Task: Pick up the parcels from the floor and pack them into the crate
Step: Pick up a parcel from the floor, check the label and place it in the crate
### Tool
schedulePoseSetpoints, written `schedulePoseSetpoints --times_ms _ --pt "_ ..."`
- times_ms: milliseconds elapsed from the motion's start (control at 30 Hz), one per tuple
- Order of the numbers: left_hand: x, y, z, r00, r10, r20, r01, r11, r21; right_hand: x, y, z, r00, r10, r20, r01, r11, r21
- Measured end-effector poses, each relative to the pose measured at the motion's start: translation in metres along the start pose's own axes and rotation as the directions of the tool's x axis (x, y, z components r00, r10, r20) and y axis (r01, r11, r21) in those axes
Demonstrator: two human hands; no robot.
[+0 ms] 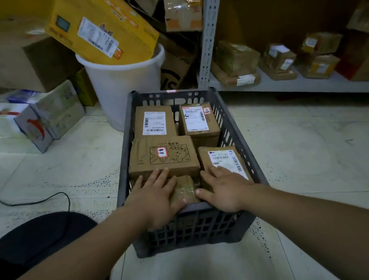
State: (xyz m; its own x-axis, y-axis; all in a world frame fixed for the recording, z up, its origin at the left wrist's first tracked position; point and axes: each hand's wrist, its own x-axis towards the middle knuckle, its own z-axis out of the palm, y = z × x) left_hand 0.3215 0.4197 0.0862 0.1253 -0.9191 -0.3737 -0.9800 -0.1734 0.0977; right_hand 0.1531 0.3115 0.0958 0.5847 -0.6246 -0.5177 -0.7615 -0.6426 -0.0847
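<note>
dark plastic crate [231, 132] on the pale tiled floor [315, 154], packed with five cardboard parcels. left hand [156, 197] flat, fingers spread, on a small taped parcel [184, 187] at the near wall, fingertips touching the cartoon-printed parcel [162, 157]. right hand [227, 190] flat and spread on the labelled parcel [224, 160] at near right; nothing gripped. two more labelled parcels [153, 121] side by side at the far end. white bucket [125, 86] just behind, holding a tilted yellow box [98, 24]. shelf [291, 83] of boxes to the right.
</note>
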Motion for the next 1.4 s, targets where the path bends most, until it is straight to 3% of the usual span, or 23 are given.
schedulePoseSetpoints --times_ms 300,467,700,900,1100,1233,1400 --pt "-0.002 0.015 -0.005 0.978 -0.157 0.137 0.172 0.980 -0.098 0.005 -0.003 0.015 0.998 -0.037 0.057 0.029 0.991 0.128" --pt "-0.006 0.024 0.000 0.980 -0.180 0.080 0.185 0.981 -0.058 0.002 0.002 0.012 0.997 -0.070 0.027 0.064 0.979 0.194" --pt "-0.019 0.035 0.014 0.977 -0.209 -0.046 0.207 0.977 -0.044 -0.018 0.024 0.018 0.991 -0.124 -0.056 0.127 0.990 0.059" --pt "-0.025 0.044 0.021 0.947 -0.266 -0.178 0.229 0.952 -0.202 -0.027 0.035 0.014 0.963 -0.150 -0.224 0.158 0.987 0.017" --pt "-0.023 0.036 0.021 0.937 -0.300 -0.181 0.272 0.949 -0.162 -0.020 0.022 0.025 0.970 -0.159 -0.181 0.157 0.987 -0.024" --pt "-0.005 0.018 0.005 0.892 -0.386 -0.235 0.350 0.919 -0.180 -0.008 0.014 0.014 0.969 -0.128 -0.213 0.145 0.987 0.065" --pt "0.013 -0.005 -0.013 0.890 -0.423 -0.170 0.403 0.905 -0.140 0.023 0.000 -0.007 0.960 -0.120 -0.254 0.153 0.982 0.114"
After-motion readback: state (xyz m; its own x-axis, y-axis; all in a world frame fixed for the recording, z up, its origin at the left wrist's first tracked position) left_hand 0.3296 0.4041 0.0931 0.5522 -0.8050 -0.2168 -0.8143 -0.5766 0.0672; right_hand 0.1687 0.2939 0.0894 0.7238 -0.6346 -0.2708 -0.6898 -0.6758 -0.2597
